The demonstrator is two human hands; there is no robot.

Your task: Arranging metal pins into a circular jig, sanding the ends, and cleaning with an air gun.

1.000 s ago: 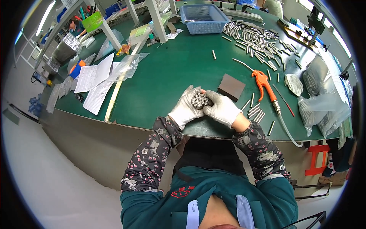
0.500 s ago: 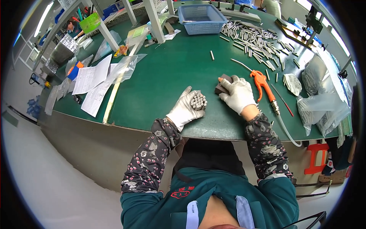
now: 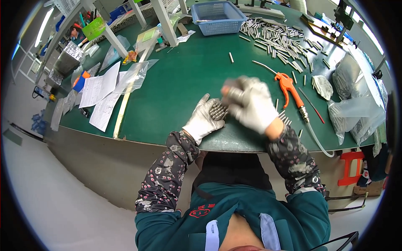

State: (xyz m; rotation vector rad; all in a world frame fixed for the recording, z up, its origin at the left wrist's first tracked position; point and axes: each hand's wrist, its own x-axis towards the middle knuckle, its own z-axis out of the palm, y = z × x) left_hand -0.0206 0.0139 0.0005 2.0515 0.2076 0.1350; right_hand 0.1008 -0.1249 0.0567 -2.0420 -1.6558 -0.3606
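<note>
My left hand, in a white glove, is closed round a bundle of short metal pins with their ends facing up. Just right of the bundle is my right hand, also gloved and smeared by motion. Its bent fingers are round a dark block, which is blurred and mostly hidden by them. A few loose pins lie beside my right wrist.
An orange air blow gun with a clear hose lies at right, near a thin red-ended rod and a crumpled glove. Many metal pins are scattered beyond, beside a blue basket. Papers lie left; plastic bags right.
My right hand has moved left with the dark block, up to the pin bundle. My left hand stays in place, and the bundle's top looks slightly tilted.
</note>
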